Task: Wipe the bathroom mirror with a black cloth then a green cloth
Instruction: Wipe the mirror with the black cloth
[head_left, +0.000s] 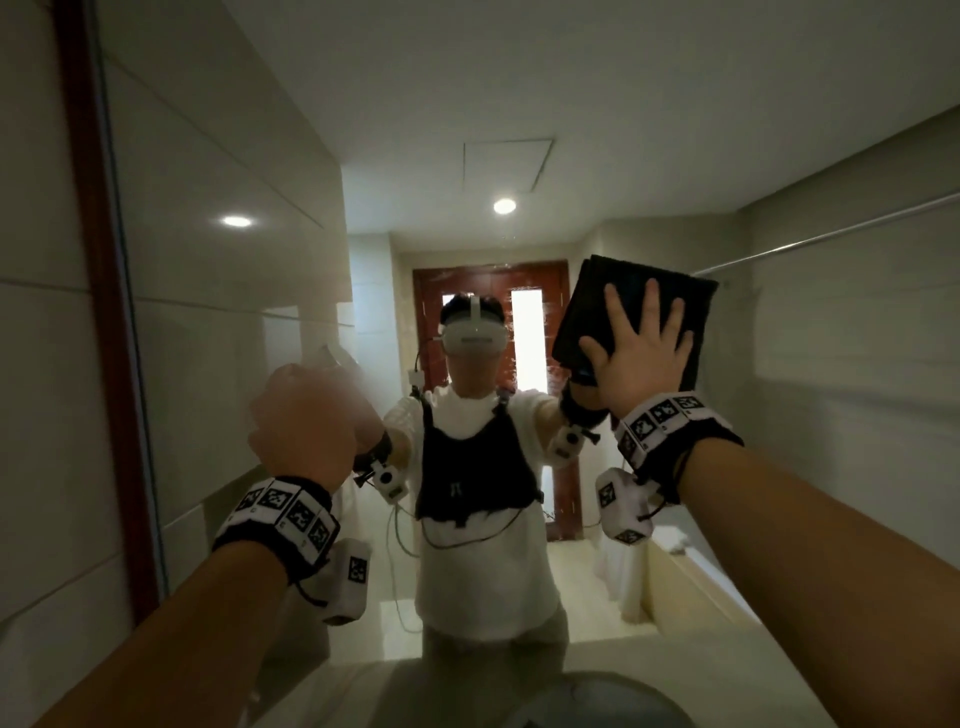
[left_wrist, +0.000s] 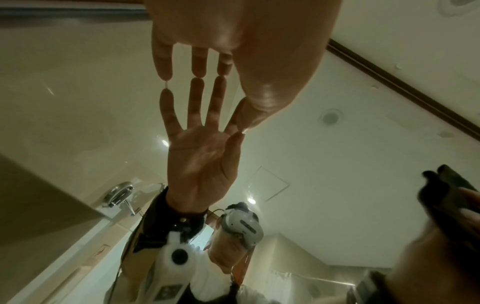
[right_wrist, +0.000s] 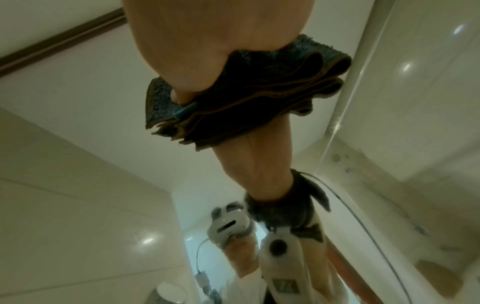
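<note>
The bathroom mirror (head_left: 779, 364) fills the wall ahead and reflects a person with a headset. A folded black cloth (head_left: 582, 312) lies flat on the glass at the upper right. My right hand (head_left: 639, 358) presses it there with fingers spread. From the right wrist view the black cloth (right_wrist: 259, 102) bunches in folds under my right hand (right_wrist: 207, 51). My left hand (head_left: 306, 421) is raised at the left, holding nothing. In the left wrist view the left hand (left_wrist: 233, 41) has straight fingertips (left_wrist: 163, 70) touching the mirror (left_wrist: 337, 144). No green cloth is in view.
A dark wooden mirror frame (head_left: 88, 260) runs down the left, with a tiled wall (head_left: 41, 364) beyond it. A round basin (head_left: 597, 696) sits at the bottom edge below my arms. The glass reflects a door, a bathtub and a rail.
</note>
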